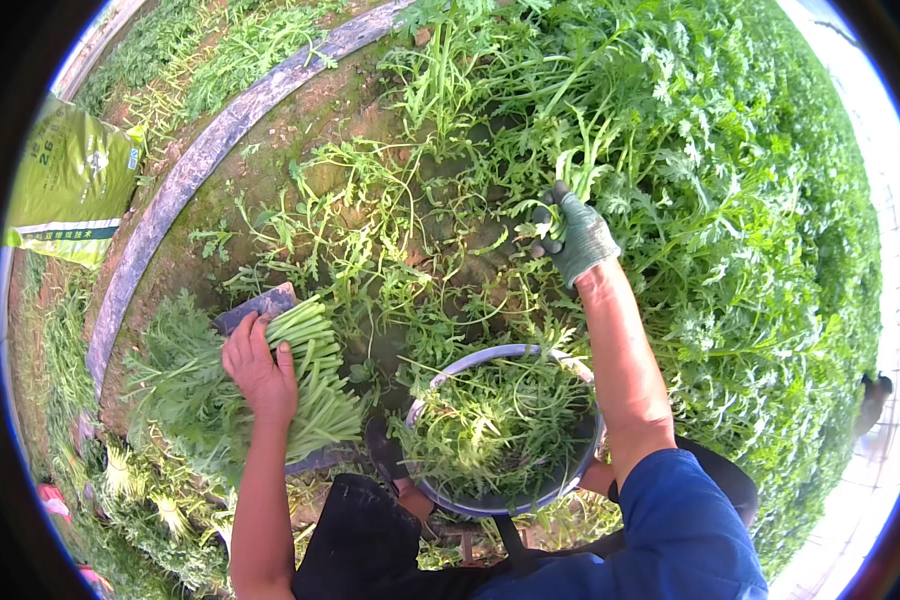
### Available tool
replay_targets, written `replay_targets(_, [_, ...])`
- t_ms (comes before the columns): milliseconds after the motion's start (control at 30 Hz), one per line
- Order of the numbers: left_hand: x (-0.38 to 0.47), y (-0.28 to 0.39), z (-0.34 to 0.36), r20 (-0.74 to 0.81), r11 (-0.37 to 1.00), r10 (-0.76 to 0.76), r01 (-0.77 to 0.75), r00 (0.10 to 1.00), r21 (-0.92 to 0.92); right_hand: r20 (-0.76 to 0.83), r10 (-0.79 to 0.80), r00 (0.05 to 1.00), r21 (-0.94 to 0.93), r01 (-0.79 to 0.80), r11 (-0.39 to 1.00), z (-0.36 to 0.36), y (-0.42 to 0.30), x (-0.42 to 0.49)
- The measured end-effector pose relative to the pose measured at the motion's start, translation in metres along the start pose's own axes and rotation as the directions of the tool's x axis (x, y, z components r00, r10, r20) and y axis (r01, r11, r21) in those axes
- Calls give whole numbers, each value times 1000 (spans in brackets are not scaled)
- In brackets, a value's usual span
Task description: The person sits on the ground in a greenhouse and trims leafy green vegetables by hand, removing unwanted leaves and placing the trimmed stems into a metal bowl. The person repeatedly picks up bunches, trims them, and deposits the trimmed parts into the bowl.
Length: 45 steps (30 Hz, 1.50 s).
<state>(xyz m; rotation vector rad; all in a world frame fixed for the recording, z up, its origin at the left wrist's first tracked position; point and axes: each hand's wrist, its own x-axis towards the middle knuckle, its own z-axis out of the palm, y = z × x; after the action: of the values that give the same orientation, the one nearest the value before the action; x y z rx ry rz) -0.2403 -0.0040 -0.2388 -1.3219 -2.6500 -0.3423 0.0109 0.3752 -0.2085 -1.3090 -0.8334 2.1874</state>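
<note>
My bare left hand [262, 375] lies over a pile of cut leafy greens [315, 382], its fingers and thumb closed around stems at the top. The pale stem ends point right and the leaves spread left. Part of a flat, dirt-stained board [259, 307] shows under the pile. My right hand [574, 232], in a dark green glove, grips a few leafy stems [581, 161] at the edge of the standing crop. Its palm side is partly hidden. Between my legs, a round tub [521, 504] holds loose leaves and trimmings [495, 427].
Dense growing greens [735, 195] fill the right side. Scattered stems lie on the soil [337, 97] ahead. A long grey strip [187, 176] curves along the left, with a green printed sack [71, 180] beyond it. Tied bunches [169, 514] lie at lower left.
</note>
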Motion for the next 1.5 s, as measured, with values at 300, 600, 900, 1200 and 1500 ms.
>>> replay_targets(300, [-2,-6,-3,37,1000,-10,11,999,-22,587,33,809,-273,159,949,59,20,-249])
replay_targets(600, [-23,86,-242,-510,796,371,-549,776,-256,591,223,775,-410,51,910,51,14,-370])
replay_targets(900, [-64,156,-294,-39,534,842,-840,539,-96,673,301,676,-620,293,728,10,55,-406])
replay_targets(1200, [-100,169,-259,261,743,649,-520,715,-422,428,77,901,-707,280,649,-42,53,-380])
replay_targets(1500, [-117,200,-220,422,762,432,-72,797,-644,158,-126,979,-319,172,932,-54,46,-368])
